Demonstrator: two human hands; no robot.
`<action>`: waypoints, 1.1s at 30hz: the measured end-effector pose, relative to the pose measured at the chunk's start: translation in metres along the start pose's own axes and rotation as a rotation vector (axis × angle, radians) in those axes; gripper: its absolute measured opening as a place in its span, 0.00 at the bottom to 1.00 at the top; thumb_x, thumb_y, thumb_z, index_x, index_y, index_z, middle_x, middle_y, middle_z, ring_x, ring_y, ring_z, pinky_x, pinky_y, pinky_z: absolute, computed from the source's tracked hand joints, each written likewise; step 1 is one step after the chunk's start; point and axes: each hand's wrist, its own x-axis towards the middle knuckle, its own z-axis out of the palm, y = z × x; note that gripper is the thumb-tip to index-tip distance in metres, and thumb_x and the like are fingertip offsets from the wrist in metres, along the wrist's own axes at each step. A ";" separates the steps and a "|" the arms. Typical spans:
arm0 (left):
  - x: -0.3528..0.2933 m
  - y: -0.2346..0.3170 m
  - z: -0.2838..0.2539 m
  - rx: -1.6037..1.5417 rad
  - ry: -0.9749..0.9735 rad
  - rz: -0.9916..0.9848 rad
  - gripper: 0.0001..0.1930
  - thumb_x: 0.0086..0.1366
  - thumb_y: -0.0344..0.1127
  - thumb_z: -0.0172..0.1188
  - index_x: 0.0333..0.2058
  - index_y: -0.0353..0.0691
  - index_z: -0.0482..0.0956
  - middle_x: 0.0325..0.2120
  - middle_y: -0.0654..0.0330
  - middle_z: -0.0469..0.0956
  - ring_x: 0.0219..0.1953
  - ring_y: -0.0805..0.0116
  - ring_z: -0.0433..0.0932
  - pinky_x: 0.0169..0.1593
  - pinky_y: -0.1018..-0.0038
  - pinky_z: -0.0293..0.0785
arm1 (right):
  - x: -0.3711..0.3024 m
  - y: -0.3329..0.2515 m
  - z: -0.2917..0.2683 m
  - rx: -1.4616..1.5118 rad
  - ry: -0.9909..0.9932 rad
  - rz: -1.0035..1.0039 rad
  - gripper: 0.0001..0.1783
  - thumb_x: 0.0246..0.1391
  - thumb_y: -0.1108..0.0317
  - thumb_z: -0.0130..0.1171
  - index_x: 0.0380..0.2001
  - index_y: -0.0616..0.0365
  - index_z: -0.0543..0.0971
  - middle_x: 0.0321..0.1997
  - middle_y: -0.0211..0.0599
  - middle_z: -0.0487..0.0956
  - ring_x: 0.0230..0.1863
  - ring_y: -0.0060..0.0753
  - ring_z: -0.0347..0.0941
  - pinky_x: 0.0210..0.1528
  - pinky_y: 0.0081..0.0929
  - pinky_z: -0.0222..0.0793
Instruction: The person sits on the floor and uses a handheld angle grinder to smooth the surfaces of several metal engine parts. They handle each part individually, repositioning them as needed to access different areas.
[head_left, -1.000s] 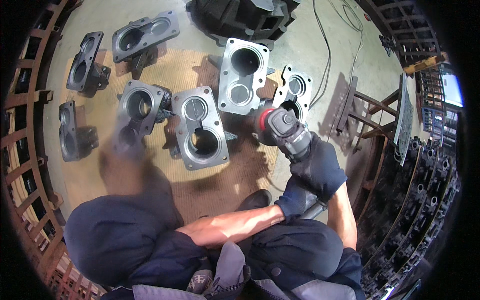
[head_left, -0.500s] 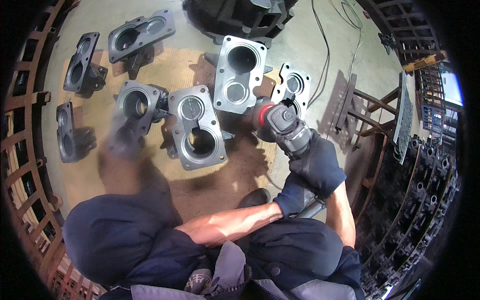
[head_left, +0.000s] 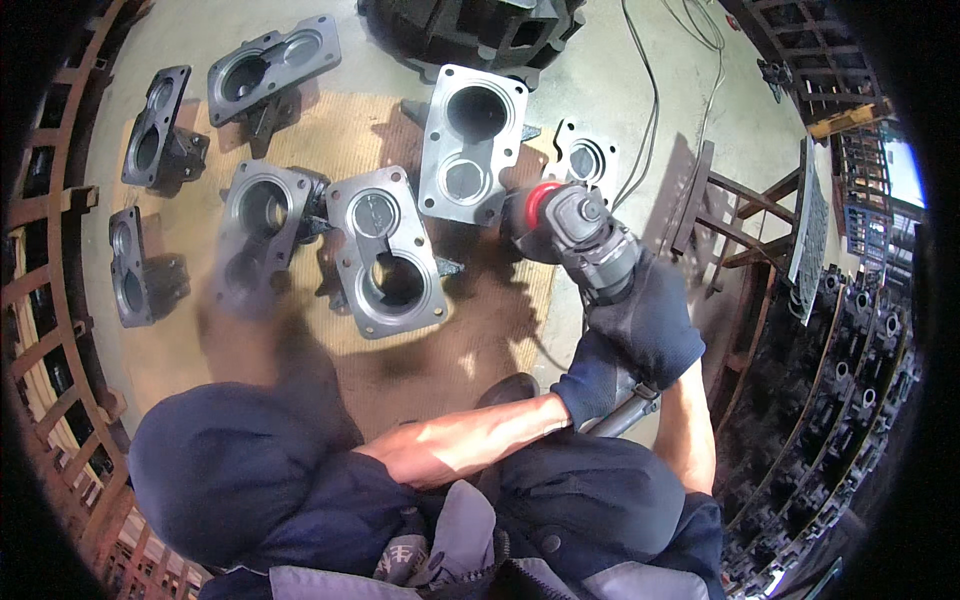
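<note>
Both my gloved hands are closed around an angle grinder (head_left: 592, 232) at right of centre. My right hand (head_left: 655, 322) grips the body behind the head; my left hand (head_left: 595, 380) is wrapped round the rear part, below it. The grinder's disc, with a red face (head_left: 543, 203), sits by the lower right corner of an upright grey metal casting (head_left: 481, 152); whether it touches cannot be made out. A second casting (head_left: 606, 152) is partly hidden behind the grinder head. Left of the disc stands another two-holed casting (head_left: 413, 240).
Several more castings (head_left: 290, 215) stand to the left on brown cardboard (head_left: 470, 370). A large black casting (head_left: 470, 30) lies at the far side. Cables (head_left: 652, 110) run over the floor. A metal stand (head_left: 740, 230) and racks of dark parts (head_left: 830, 400) are at right; brown slatted crates line the left.
The grinder and both hands have shifted slightly right and down, and more of the red disc face shows. The view has moved a little.
</note>
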 end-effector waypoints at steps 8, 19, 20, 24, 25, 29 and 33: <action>0.011 0.042 0.018 -0.263 0.133 -0.068 0.20 0.77 0.34 0.43 0.64 0.34 0.63 0.61 0.54 0.70 0.62 0.63 0.70 0.66 0.66 0.66 | 0.023 -0.027 -0.002 -0.108 -0.049 0.066 0.31 0.32 0.61 0.69 0.44 0.65 0.78 0.34 0.59 0.83 0.40 0.61 0.82 0.45 0.43 0.79; 0.014 0.042 0.023 -0.348 0.315 -0.117 0.19 0.76 0.30 0.41 0.64 0.39 0.62 0.58 0.57 0.68 0.62 0.68 0.67 0.67 0.71 0.63 | 0.024 -0.020 0.001 -0.120 -0.090 0.055 0.33 0.33 0.56 0.71 0.45 0.62 0.79 0.36 0.58 0.84 0.41 0.61 0.82 0.47 0.43 0.79; 0.015 0.050 0.026 -0.352 0.298 -0.147 0.24 0.77 0.29 0.40 0.69 0.37 0.56 0.66 0.56 0.63 0.68 0.65 0.63 0.72 0.69 0.59 | 0.028 -0.024 -0.002 -0.121 -0.097 0.085 0.33 0.33 0.56 0.71 0.45 0.63 0.79 0.36 0.59 0.84 0.42 0.61 0.82 0.47 0.43 0.79; 0.040 0.077 0.028 0.031 0.151 -0.068 0.23 0.78 0.30 0.38 0.69 0.35 0.56 0.68 0.55 0.61 0.68 0.65 0.62 0.72 0.70 0.58 | 0.055 -0.046 -0.019 -0.092 -0.049 0.033 0.30 0.35 0.62 0.70 0.45 0.65 0.80 0.35 0.56 0.84 0.42 0.54 0.84 0.45 0.38 0.78; 0.045 0.084 0.034 0.085 0.148 -0.041 0.23 0.78 0.30 0.37 0.69 0.35 0.56 0.68 0.55 0.61 0.68 0.66 0.62 0.72 0.70 0.58 | 0.064 -0.048 -0.021 -0.091 -0.042 0.012 0.30 0.35 0.62 0.70 0.45 0.65 0.80 0.35 0.56 0.84 0.42 0.54 0.84 0.45 0.38 0.77; 0.065 0.109 0.029 0.358 0.128 0.104 0.20 0.76 0.29 0.43 0.64 0.37 0.64 0.61 0.59 0.68 0.62 0.70 0.66 0.67 0.72 0.62 | 0.096 -0.061 -0.025 -0.080 -0.056 -0.060 0.30 0.34 0.59 0.72 0.44 0.64 0.81 0.37 0.53 0.85 0.41 0.50 0.84 0.46 0.36 0.77; 0.076 0.140 0.021 1.143 0.180 0.285 0.18 0.73 0.29 0.49 0.59 0.35 0.69 0.58 0.55 0.72 0.60 0.69 0.69 0.65 0.70 0.64 | 0.139 -0.065 -0.013 -0.071 -0.140 -0.134 0.35 0.32 0.51 0.73 0.42 0.65 0.80 0.40 0.61 0.83 0.46 0.61 0.81 0.51 0.41 0.76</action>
